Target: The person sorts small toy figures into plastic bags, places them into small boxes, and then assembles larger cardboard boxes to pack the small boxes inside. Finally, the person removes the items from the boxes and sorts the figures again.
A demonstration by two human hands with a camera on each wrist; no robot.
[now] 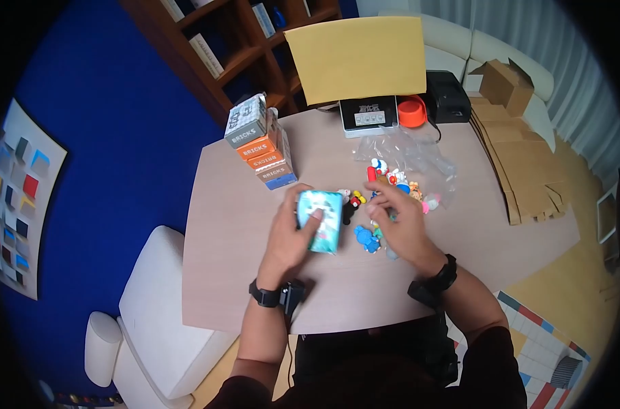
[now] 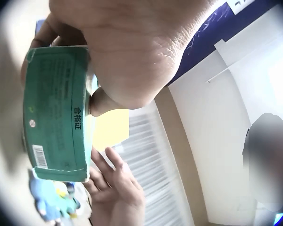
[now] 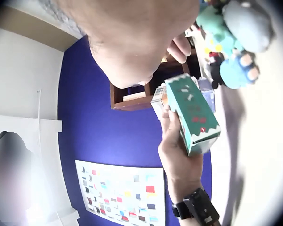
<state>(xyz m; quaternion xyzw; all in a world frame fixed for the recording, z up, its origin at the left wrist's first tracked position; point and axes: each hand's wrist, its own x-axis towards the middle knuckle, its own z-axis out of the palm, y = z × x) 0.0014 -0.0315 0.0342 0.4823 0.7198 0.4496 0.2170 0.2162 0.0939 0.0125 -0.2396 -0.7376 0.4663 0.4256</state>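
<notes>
My left hand [image 1: 282, 238] grips a small teal carton [image 1: 323, 240] above the table, thumb across its printed face and fingers behind. In the left wrist view the carton [image 2: 56, 113] shows a side with small print and a barcode. My right hand [image 1: 404, 228] hovers to the right of the carton over small toy figures, fingers loosely bent and apart, with nothing seen in them. A blue figure [image 1: 367, 238] lies just left of this hand. Between the hands is a black figure with yellow and red parts [image 1: 351, 206]. The right hand partly hides other figures.
Stacked brick boxes [image 1: 259, 146] stand at the back left of the table [image 1: 221, 273]. Behind the toys lies a clear plastic bag [image 1: 436, 160]. A device with a yellow sheet [image 1: 357, 61], a red-orange round object [image 1: 411, 111] and flattened cardboard [image 1: 518, 157] are farther back and right.
</notes>
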